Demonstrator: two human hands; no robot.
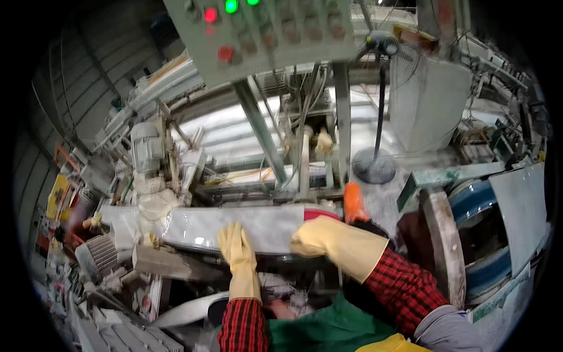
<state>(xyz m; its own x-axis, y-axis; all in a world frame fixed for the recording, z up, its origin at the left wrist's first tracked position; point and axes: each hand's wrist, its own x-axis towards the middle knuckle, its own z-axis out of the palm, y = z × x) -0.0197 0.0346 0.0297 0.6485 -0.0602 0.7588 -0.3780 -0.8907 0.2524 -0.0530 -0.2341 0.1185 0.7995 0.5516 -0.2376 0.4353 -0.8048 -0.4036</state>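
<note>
A long pale grey slab strip (202, 227), wet and shiny along its near edge, lies across a machine bed in front of me. My left hand (237, 245), in a cream rubber glove, rests on the strip's near edge with its fingers stretched out flat. At the strip's right end is my right hand (316, 236), gloved the same way. Its fingers are curled closed over the near right corner; the fingertips are hidden. Just behind that hand shows a red curved piece (321, 215).
Above hangs a control panel (264, 38) with lit lamps and a red button. A motor (146, 146) stands at the left end of the strip. An orange object (353, 202) is behind my right wrist. A pedestal fan (381, 117) and blue rollers (478, 202) are to the right.
</note>
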